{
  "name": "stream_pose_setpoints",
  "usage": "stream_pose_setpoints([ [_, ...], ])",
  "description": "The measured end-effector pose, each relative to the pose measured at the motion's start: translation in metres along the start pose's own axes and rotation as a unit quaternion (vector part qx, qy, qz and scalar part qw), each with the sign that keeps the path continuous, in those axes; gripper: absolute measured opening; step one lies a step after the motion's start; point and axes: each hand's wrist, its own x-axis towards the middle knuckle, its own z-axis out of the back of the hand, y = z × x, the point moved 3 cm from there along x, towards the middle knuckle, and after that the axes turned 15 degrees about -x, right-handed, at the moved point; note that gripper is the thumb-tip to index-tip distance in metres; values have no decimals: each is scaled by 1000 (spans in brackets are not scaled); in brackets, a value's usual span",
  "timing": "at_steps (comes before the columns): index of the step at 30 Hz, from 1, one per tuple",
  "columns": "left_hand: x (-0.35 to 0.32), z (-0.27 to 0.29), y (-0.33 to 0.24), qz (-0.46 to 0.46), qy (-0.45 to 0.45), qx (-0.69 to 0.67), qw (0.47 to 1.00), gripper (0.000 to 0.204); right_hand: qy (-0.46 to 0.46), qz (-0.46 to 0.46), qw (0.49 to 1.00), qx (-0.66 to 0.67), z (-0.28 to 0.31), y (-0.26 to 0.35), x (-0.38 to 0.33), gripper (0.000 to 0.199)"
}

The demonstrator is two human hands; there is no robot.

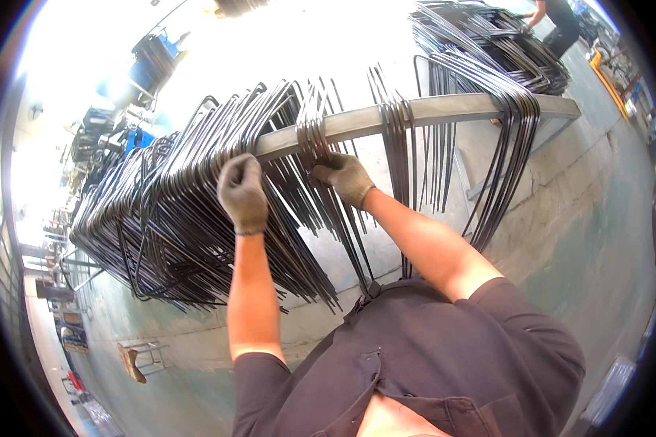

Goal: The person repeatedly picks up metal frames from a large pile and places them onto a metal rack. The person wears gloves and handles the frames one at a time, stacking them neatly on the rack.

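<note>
Nearest the lens, a dark shirt (pixel 430 349) is seen at 6 o'clock, with both bare forearms running up from it.

Largest item: a long grey steel rail (pixel 444 111), crossing the frame from 9 to 2 o'clock. A dense pack of bent dark wire frames (pixel 175 218) is hung over it on the left, toward 9 o'clock. A second bundle of wire frames (pixel 514 124) is draped over the rail near its right end at 2 o'clock. A further heap of frames (pixel 488 40) is stacked behind, at 1 o'clock, where another person (pixel 557 22) is at work.

A small bunch of wire frames (pixel 315 135) is hung on the rail at centre, slightly apart from the big pack, its legs running down toward 6 o'clock.

Left hand (pixel 243 191), grey-gloved: clenched into a fist at the right edge of the big pack, just below the rail; exactly which wires are gripped cannot be told.

Right hand (pixel 345 177), grey-gloved: fingers curled onto the small bunch just under the rail, wires passing at the fingertips on the hand's 10 o'clock side. Whether the grip is fully closed cannot be told.

Pale concrete floor (pixel 576 218) is seen below.
</note>
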Motion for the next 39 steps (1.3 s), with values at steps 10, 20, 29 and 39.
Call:
stream_pose_setpoints([
  [10,-100,-77,106,352,130,-263,889,45,-108,67,978,-163,29,9,-61,40],
  [20,-97,-134,97,419,211,-289,835,29,-368,39,903,-218,133,2,-104,49],
  [29,-111,-206,63,383,302,-170,856,24,-265,18,952,-152,144,-1,-94,32],
  [39,-114,-220,54,385,305,-217,844,25,-200,-14,980,-4,157,-20,-90,41],
])
